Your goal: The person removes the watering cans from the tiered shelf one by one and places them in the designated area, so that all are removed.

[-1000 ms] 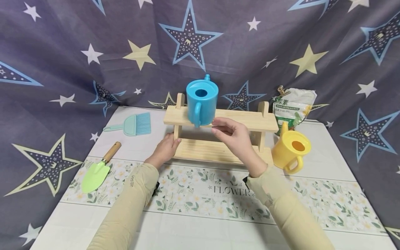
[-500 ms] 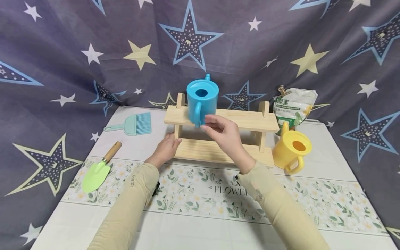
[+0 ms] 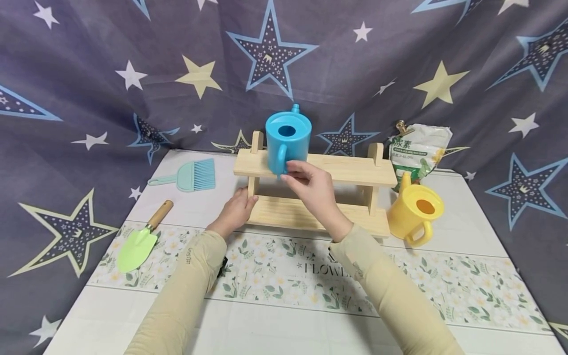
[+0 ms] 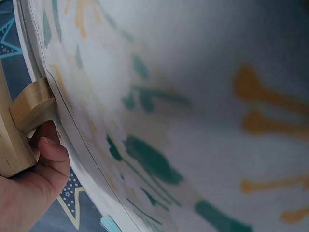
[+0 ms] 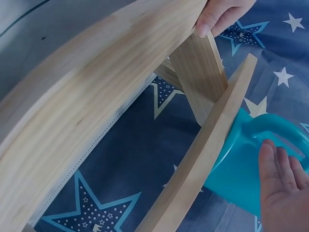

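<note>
A blue watering can (image 3: 288,143) stands upright on the left part of the upper board of a two-tier wooden shelf (image 3: 350,168), its handle towards me and its spout at the back. My right hand (image 3: 312,190) is at the can's lower front, fingers extended against it beside the handle. In the right wrist view those fingers (image 5: 285,176) lie along the blue wall, not wrapped round the handle. My left hand (image 3: 235,212) grips the shelf's left upright near the lower board. Its curled fingers (image 4: 50,150) show in the left wrist view, partly behind the wood.
A yellow watering can (image 3: 414,212) stands right of the shelf, before a clipped white-and-green bag (image 3: 419,148). To the left lie a light-blue dustpan with a brush (image 3: 191,176) and a green trowel (image 3: 137,246). A star-patterned curtain (image 3: 337,64) hangs behind.
My right hand has moved left along the shelf's front edge, from the can's lower right side to its handle. The left hand, shelf and blue can have stayed in place.
</note>
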The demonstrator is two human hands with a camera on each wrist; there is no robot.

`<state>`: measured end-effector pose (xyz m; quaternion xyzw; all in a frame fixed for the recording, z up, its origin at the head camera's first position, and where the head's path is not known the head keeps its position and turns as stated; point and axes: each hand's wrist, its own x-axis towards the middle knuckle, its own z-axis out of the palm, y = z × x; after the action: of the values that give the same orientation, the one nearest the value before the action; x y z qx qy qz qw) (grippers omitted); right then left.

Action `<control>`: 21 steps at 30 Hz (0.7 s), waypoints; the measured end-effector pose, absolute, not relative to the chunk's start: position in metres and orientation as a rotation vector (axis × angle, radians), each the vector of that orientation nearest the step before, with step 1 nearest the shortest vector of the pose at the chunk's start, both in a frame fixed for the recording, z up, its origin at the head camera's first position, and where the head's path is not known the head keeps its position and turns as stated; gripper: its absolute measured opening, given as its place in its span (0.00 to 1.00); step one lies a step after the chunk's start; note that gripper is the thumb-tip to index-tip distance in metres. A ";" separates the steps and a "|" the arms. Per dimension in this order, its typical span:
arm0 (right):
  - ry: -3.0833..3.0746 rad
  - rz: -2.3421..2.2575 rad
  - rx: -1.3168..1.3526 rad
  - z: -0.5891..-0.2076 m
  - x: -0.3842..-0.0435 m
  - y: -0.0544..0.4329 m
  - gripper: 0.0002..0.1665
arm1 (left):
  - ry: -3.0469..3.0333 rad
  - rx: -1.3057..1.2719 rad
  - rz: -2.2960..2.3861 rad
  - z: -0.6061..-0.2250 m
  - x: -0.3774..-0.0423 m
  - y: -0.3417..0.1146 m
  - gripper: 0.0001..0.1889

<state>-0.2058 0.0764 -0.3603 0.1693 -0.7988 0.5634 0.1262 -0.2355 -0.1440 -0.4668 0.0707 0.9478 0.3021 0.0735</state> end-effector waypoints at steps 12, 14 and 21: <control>-2.331 1.614 0.479 -0.358 -0.208 0.064 0.18 | 2.849 0.224 0.911 -0.466 -0.235 -0.145 0.29; -2.328 1.604 0.482 -0.358 -0.208 0.063 0.18 | 2.850 0.219 0.913 -0.466 -0.235 -0.145 0.29; -2.326 1.534 0.502 -0.357 -0.210 0.059 0.18 | 2.846 0.216 0.906 -0.465 -0.235 -0.145 0.28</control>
<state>-0.2102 0.0591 -0.3568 0.1752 -0.8117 0.5352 0.1547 -0.2349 -0.1450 -0.4650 0.0718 0.9478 0.3017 0.0736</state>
